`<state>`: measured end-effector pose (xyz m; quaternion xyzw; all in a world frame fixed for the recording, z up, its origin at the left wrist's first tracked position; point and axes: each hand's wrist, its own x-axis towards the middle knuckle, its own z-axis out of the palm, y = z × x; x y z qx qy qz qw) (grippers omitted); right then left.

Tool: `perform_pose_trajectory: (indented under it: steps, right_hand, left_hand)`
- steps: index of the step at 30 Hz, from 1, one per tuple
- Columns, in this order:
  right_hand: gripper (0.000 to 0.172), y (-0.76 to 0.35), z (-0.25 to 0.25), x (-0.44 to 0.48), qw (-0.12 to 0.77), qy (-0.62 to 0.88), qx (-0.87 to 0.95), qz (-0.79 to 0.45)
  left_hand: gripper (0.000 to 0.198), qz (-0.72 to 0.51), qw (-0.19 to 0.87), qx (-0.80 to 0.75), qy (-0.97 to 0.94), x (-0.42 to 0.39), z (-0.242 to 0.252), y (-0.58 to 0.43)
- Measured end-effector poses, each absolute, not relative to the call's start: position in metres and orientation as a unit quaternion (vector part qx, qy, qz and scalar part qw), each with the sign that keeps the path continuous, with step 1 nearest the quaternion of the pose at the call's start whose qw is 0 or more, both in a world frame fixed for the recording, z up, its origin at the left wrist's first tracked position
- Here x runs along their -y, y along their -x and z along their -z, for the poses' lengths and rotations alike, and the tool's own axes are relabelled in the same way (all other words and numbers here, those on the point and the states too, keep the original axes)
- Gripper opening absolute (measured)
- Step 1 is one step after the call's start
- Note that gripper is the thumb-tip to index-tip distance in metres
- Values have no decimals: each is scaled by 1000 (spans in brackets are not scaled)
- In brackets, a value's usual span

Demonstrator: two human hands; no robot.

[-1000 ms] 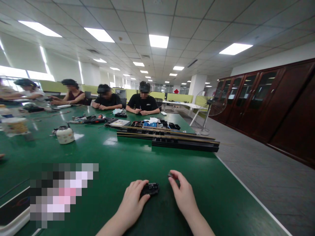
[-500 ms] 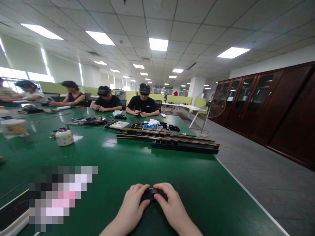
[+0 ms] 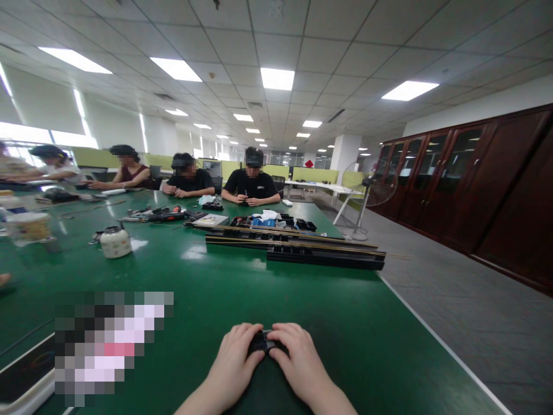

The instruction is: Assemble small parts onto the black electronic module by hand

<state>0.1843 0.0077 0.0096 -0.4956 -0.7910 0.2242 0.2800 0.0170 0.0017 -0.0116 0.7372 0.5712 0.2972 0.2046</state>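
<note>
A small black part (image 3: 260,341) rests on the green table (image 3: 328,311) near its front edge. My left hand (image 3: 235,360) curls around the part's left side, thumb underneath. My right hand (image 3: 296,360) is closed over its right side, fingertips pressing on top. Both hands meet over the part, so most of it is hidden between the fingers.
Long black rails (image 3: 298,248) lie across the table's middle. Behind them sit boxes of dark parts (image 3: 272,220), a white pot (image 3: 114,242) and tools (image 3: 159,214). Several people (image 3: 253,184) work at the far end. A white tray (image 3: 23,380) lies front left. The table edge runs right.
A second ago my right hand was apart, pinching a small piece. It has since come onto the black part beside my left hand, and both stay pressed there.
</note>
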Motion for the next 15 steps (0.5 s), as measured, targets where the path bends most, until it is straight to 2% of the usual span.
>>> perform_pose_trajectory:
  steps: [6,15]
  right_hand:
    - [29,-185,-9,-8,352,469,758,-285]
    - [27,-181,-13,-5,369,451,743,-331]
  left_hand:
    - [31,-392,290,-531,-693,-5,15,-17]
    - [29,-450,414,-489,-622,-4,13,-19]
